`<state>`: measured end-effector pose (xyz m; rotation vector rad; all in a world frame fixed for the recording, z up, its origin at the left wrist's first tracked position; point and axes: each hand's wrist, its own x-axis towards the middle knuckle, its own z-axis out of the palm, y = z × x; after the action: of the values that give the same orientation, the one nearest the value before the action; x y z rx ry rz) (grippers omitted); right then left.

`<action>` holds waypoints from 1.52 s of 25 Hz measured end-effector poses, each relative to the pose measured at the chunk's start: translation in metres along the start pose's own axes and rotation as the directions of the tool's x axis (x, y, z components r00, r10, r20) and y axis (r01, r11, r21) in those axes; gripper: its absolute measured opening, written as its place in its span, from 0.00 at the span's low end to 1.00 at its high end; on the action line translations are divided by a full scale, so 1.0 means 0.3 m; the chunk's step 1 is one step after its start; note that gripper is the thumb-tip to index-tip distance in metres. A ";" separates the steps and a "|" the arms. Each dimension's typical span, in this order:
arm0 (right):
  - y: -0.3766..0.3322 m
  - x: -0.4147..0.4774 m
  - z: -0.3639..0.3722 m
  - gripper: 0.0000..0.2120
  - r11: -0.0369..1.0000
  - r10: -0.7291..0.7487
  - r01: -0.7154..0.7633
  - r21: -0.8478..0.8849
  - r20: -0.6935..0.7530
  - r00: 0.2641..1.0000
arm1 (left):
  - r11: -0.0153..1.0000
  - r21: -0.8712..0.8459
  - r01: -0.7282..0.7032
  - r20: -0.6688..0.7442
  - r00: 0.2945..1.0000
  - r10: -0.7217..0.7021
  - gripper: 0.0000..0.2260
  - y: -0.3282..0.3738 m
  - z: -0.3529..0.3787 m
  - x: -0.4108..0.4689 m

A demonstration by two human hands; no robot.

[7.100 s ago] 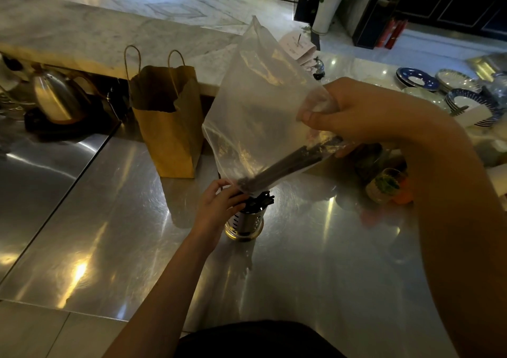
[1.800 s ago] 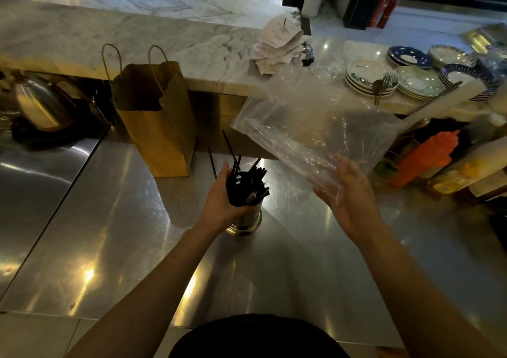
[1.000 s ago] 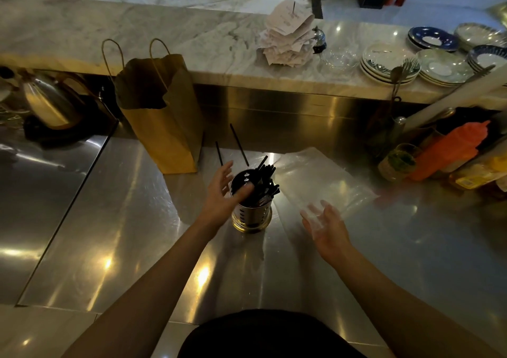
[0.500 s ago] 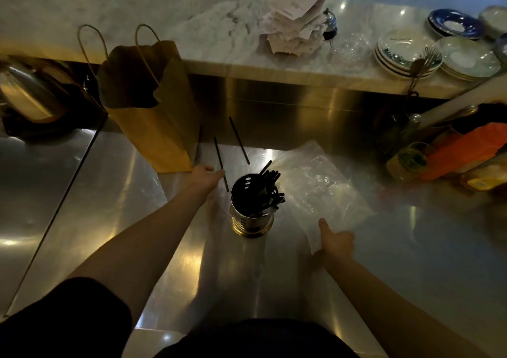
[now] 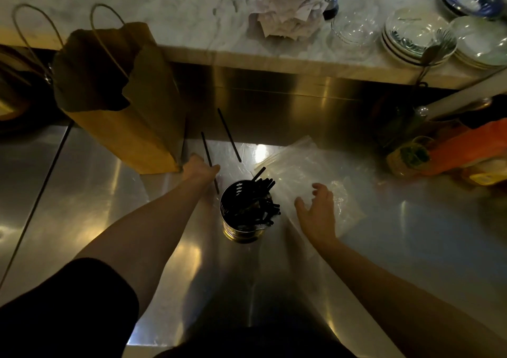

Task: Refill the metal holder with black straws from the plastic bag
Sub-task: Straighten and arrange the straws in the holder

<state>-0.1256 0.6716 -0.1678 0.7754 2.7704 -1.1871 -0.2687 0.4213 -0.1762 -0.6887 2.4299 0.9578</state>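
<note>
A paper bag (image 5: 123,105) stands beside stacked plates (image 5: 417,39).

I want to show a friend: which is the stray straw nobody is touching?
Find the brown paper bag standing on the steel counter. Just right of it are two loose black straws; yours is the farther straw, untouched, while the left hand is at the nearer straw.

Holder (image 5: 241,231) upright, straws (image 5: 264,202) inside; plastic bag (image 5: 301,165) flat beside

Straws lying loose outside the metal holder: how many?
2. One straw meets the left hand beside the paper bag; the second straw lies just right of it, behind the metal holder. Others may hide behind the holder.
</note>
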 end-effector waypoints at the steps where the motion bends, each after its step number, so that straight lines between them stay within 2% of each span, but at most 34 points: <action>1: -0.021 0.030 0.009 0.25 0.999 -0.039 0.039 -0.012 0.032 0.999 | 1.000 0.029 -0.002 -0.007 1.000 0.002 0.25 -0.001 0.006 0.014; 7: -0.162 0.236 0.060 0.24 0.959 -0.232 0.256 -0.120 0.186 0.955 | 0.984 0.173 -0.044 -0.032 0.998 0.050 0.21 0.018 0.026 0.077; 12: -0.273 0.369 0.156 0.18 0.927 -0.284 0.351 -0.134 0.360 0.888 | 0.944 0.304 -0.125 -0.013 0.991 0.135 0.10 0.072 0.065 0.112; 15: -0.332 0.394 0.231 0.17 0.905 -0.270 0.373 -0.206 0.400 0.876 | 0.925 0.339 -0.173 0.076 0.985 0.157 0.11 0.096 0.071 0.133; 17: -0.370 0.418 0.286 0.17 0.904 -0.226 0.352 -0.242 0.428 0.875 | 0.949 0.267 -0.168 0.105 0.984 0.145 0.11 0.096 0.068 0.151; 21: -0.438 0.464 0.380 0.20 0.854 -0.183 0.388 -0.346 0.498 0.848 | 0.998 0.000 -0.063 0.051 0.997 0.063 0.11 0.039 0.048 0.176; 25: -0.456 0.456 0.429 0.13 0.767 -0.246 0.481 -0.425 0.498 0.831 | 0.983 -0.181 0.026 0.034 0.999 -0.020 0.07 -0.003 0.043 0.159; 28: -0.468 0.447 0.430 0.11 0.755 -0.209 0.475 -0.453 0.521 0.828 | 0.942 -0.329 0.066 0.058 0.997 -0.049 0.08 0.001 0.036 0.130; 30: -0.464 0.448 0.410 0.11 0.821 -0.160 0.442 -0.361 0.597 0.786 | 0.925 -0.380 0.012 0.054 0.999 0.009 0.09 0.002 0.026 0.102; 32: -0.442 0.444 0.356 0.11 0.894 -0.195 0.408 -0.185 0.659 0.727 | 0.899 -0.431 -0.074 0.028 0.995 0.095 0.08 0.006 -0.001 0.060; 33: -0.424 0.438 0.318 0.09 0.915 -0.233 0.390 -0.103 0.654 0.720 | 0.891 -0.438 -0.124 0.000 0.990 0.138 0.07 0.007 -0.021 0.039; 36: -0.390 0.403 0.181 0.03 0.938 -0.319 0.343 0.061 0.545 0.775 | 0.888 -0.377 -0.264 -0.081 0.964 0.253 0.10 0.024 -0.094 -0.025; 38: -0.396 0.372 0.093 0.05 0.927 -0.367 0.356 0.117 0.479 0.797 | 0.863 -0.391 -0.322 -0.099 0.946 0.308 0.13 0.050 -0.146 -0.081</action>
<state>-0.2819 0.6313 -0.1320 -0.0875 2.5171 -1.2458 -0.2678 0.4064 -0.1260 -0.4385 2.4403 1.6233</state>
